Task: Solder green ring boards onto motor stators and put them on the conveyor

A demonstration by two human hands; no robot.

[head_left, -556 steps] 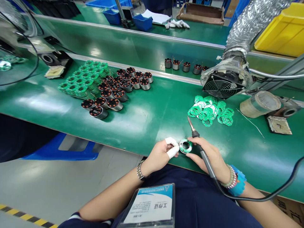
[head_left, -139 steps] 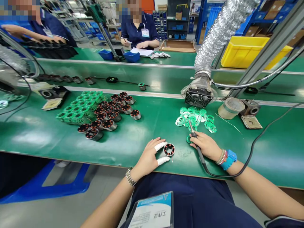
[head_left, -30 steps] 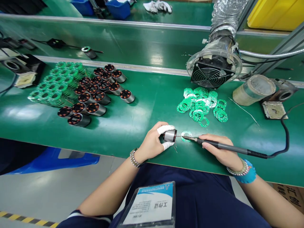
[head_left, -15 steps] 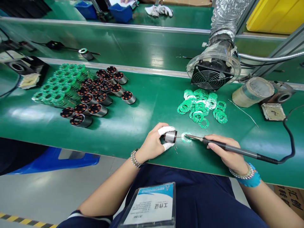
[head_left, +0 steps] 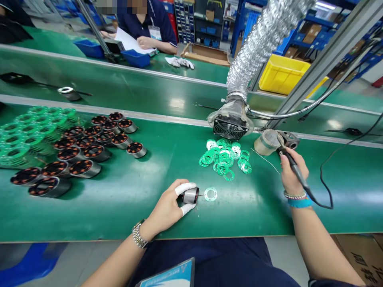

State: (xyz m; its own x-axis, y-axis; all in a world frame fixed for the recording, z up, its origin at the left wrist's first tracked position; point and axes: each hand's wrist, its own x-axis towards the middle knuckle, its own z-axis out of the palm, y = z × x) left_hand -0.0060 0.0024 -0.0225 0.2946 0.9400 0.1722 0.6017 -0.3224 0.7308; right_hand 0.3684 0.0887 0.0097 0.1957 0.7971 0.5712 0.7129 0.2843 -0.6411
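My left hand (head_left: 169,203), with white finger cots on thumb and forefinger, is closed around a motor stator (head_left: 190,195) lying on its side on the bench. A thin wire runs from the stator to a green ring-shaped circuit board (head_left: 210,194) just right of it. My right hand (head_left: 293,171) grips a soldering iron (head_left: 296,169), its tip up at the rim of a round, pale container (head_left: 265,142). The soldering stand (head_left: 289,139) behind it is partly hidden by the iron and hand.
Loose ring boards (head_left: 223,157) lie in a heap below the fume fan (head_left: 230,126). Upright stators (head_left: 85,151) and green-topped ones (head_left: 32,131) stand at left. A solder wire (head_left: 266,159) lies by the container. Across the partition sits another person (head_left: 146,24).
My right hand has lifted the soldering iron off the ring board and carried it away to the container. My left hand still holds the stator. The head view has tilted up.
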